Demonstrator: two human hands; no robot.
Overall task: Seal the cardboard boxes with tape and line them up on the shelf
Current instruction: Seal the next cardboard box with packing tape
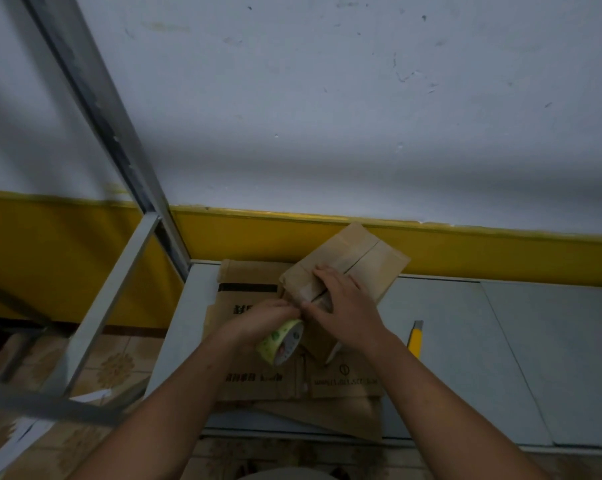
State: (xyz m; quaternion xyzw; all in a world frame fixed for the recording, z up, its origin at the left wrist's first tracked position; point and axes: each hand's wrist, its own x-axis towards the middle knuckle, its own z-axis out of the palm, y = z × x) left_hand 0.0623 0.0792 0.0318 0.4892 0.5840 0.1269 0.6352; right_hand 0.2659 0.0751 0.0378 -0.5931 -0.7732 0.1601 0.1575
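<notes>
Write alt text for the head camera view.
Two hands work on a small cardboard box: the right hand presses on its top seam while the left hand holds a tape roll at its near edge. The box sits on flattened cardboard on a grey shelf, a yellow knife lying to its right.

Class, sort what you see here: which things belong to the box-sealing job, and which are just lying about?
In the job: cardboard box, pressed by the right hand; tape roll, held by the left hand; grey shelf under them.
Lying about: yellow utility knife, right of the box; flattened cardboard under the box, perhaps awaiting folding.
</notes>
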